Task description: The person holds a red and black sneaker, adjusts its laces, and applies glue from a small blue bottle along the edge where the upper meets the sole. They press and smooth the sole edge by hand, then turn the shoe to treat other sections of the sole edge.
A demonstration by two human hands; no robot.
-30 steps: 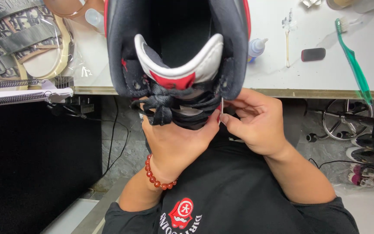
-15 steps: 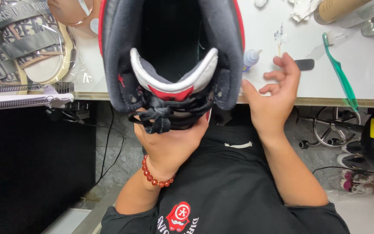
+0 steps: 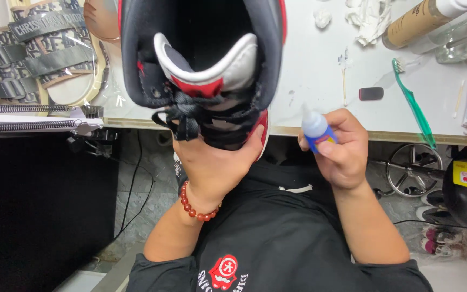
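My left hand (image 3: 212,167) grips a black, white and red high-top sneaker (image 3: 201,65) from below, its opening facing me and its black laces bunched above my fingers. A red bead bracelet (image 3: 190,208) circles that wrist. My right hand (image 3: 341,151) holds a small blue glue bottle (image 3: 315,130) with a translucent cap, just right of the shoe and in front of the white table's edge (image 3: 406,135).
On the table lie a green toothbrush (image 3: 414,103), a small black block (image 3: 371,93), a cotton swab (image 3: 344,84), crumpled tissues (image 3: 371,16), a tan bottle (image 3: 417,21) and a clear bottle (image 3: 460,40). Patterned strap sandals (image 3: 33,54) lie at the left. A black cabinet (image 3: 39,205) stands below left.
My right hand left the shoe's laces, reached to the table, and now holds the small blue bottle beside the shoe. The left hand keeps gripping the sneaker.
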